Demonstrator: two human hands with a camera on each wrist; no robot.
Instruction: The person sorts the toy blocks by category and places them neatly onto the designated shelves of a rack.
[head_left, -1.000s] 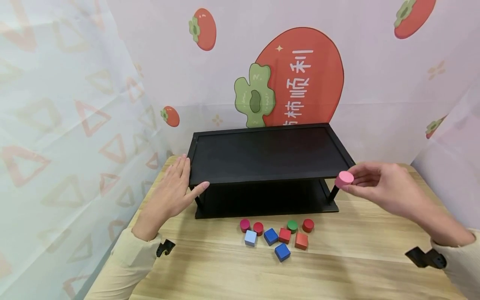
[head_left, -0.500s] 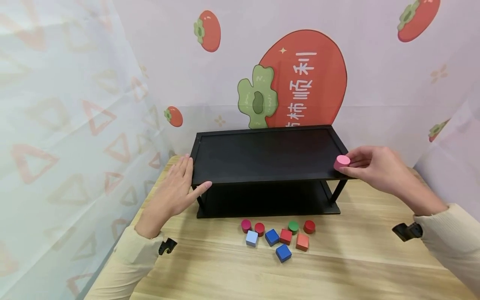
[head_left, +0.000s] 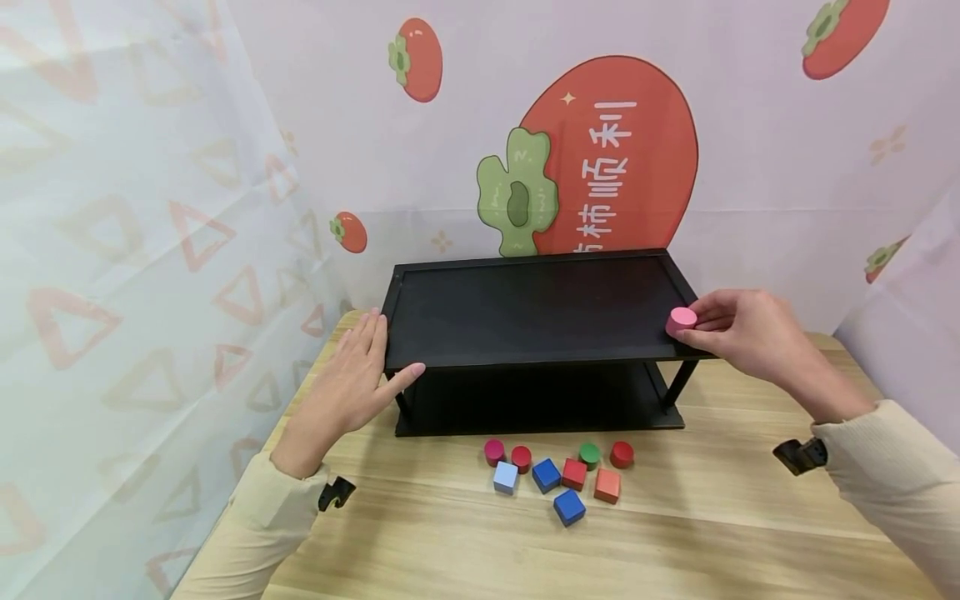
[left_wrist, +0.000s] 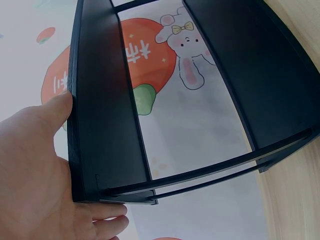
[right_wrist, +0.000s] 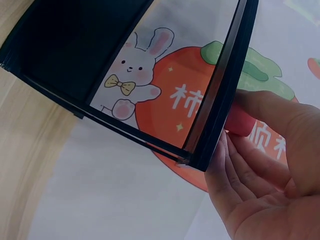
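"What could go wrong here?"

"Largest first: the pale, flat, wood-grained tabletop (head_left: 420, 533) lies below both hands' fingers, and the black, rectangular, two-tier shelf (head_left: 525, 308) on it, its material unclear, might slide if one hand pushes harder than the other."

"What are the hands doing?"

"The left hand (head_left: 345, 375) has its fingers straight and close together along the shelf's left edge, thumb spread apart at the front edge. The right hand (head_left: 750, 329) has thumb and fingertips clamped on the pink, squat, possibly wooden cylinder (head_left: 681, 318)."

"And the risk there?"

"The cylinder sits between right thumb and fingertips, at the top board's front right corner. So near the rim, a snag from withdrawing fingers could tip it over the edge; let go on its curved side, it could roll. I cannot tell whether its base rests fully on the board."

"How do they look?"

"Between the two hands' fingers, the shelf's top is dark and plain inside a raised border. The cylinder looks smooth and roughly upright, its flat top pale pink, its side deeper; the right wrist view shows it redder, partly hidden."
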